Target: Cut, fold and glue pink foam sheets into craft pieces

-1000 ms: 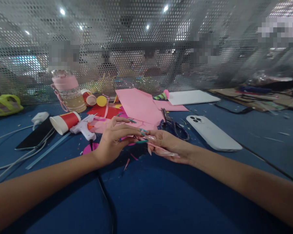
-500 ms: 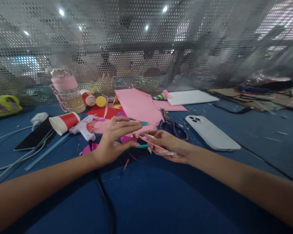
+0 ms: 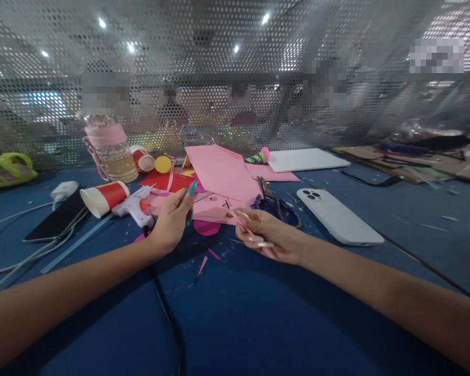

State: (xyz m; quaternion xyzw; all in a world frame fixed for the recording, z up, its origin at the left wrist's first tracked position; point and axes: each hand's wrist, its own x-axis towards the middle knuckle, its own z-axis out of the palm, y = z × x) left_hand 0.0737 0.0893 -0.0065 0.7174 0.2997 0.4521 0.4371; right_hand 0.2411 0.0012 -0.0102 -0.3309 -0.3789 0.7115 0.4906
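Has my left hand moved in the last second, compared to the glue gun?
Yes. The left hand has pulled away from the right hand and shifted left, closer to the white glue gun, fingers raised.

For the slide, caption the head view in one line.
Left hand lifted beside pink paper sheets; right hand pinches a thin pink paper strip over a cluttered blue table.

You get dim light from ceiling spots above the mesh screen (image 3: 235, 78); edges bend, background blurs.
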